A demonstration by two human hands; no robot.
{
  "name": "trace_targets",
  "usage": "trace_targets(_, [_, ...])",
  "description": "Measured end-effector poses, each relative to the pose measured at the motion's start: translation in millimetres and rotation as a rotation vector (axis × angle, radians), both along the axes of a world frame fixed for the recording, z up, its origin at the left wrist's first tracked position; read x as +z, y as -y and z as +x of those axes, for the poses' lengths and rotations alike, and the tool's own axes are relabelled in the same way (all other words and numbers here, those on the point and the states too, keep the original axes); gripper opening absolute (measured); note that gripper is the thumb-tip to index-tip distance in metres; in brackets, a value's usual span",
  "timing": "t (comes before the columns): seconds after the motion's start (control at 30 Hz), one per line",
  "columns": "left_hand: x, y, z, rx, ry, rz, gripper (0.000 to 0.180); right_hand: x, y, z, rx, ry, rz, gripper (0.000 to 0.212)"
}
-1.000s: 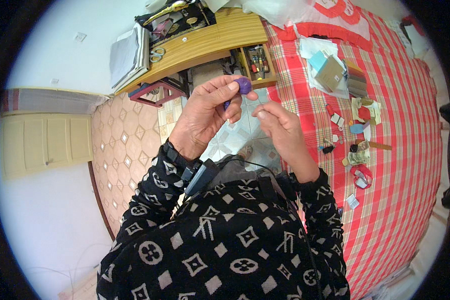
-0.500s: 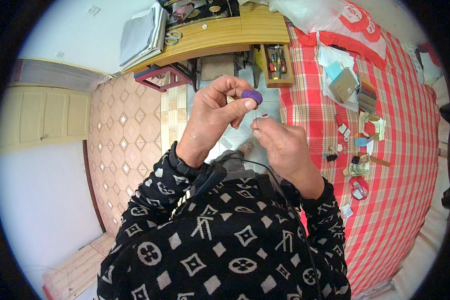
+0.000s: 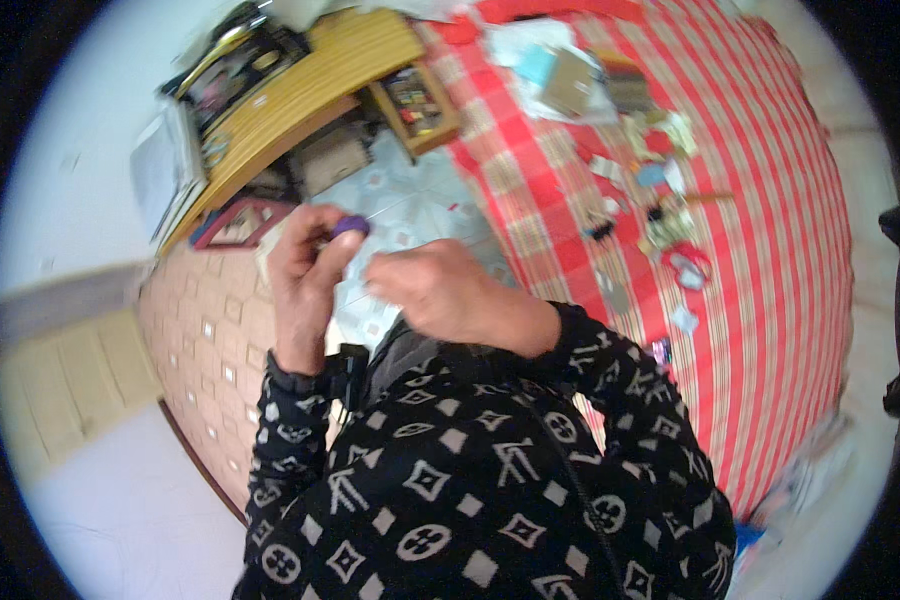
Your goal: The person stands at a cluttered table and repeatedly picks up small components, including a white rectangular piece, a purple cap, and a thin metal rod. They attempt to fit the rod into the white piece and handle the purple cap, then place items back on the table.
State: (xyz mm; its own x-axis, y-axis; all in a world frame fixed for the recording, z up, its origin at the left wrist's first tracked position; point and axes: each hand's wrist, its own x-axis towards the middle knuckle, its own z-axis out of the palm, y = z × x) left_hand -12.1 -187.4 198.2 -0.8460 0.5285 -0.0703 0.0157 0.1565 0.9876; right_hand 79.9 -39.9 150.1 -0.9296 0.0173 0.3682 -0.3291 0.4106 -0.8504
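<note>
My left hand (image 3: 310,285) pinches a small, rounded purple piece (image 3: 351,226) between thumb and fingers; it looks like soft fabric, though its exact kind is unclear. A thin, pale line juts out beside it, too fine to name. Just to the right and slightly lower, my right hand (image 3: 445,290) has its thumb and fingers pressed together, apart from the purple piece. Whatever those fingertips hold, if anything, is too small and blurred to make out. Both hands are raised in front of my body, above the floor.
Ahead on the left stands a wooden sewing table (image 3: 300,85) with scissors (image 3: 215,150), folded cloth (image 3: 165,170) and an open drawer (image 3: 415,110) of small tools. On the right, a red plaid bed (image 3: 770,300) bears books (image 3: 570,85) and scattered small items. A maroon stool (image 3: 240,222) is by the table.
The view has swung to the right, so the table and bed appear shifted left. My hands have moved lower left in the picture, and the right one is slightly farther from the purple piece.
</note>
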Motion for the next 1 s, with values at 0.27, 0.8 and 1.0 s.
trace_targets(0.27, [-2,-23,4,-0.212,0.275,0.306,0.025,2,-42,-1,-0.112,0.097,-0.19,0.017])
trace_targets(0.8, [-6,-57,25,-0.515,0.23,0.032,0.019,-10,-55,55,-0.265,0.004,-0.231,0.017])
trace_targets(1.0, [-7,-69,32,-0.444,0.003,-0.158,0.012,-15,-57,64,-0.256,-0.029,-0.135,0.017])
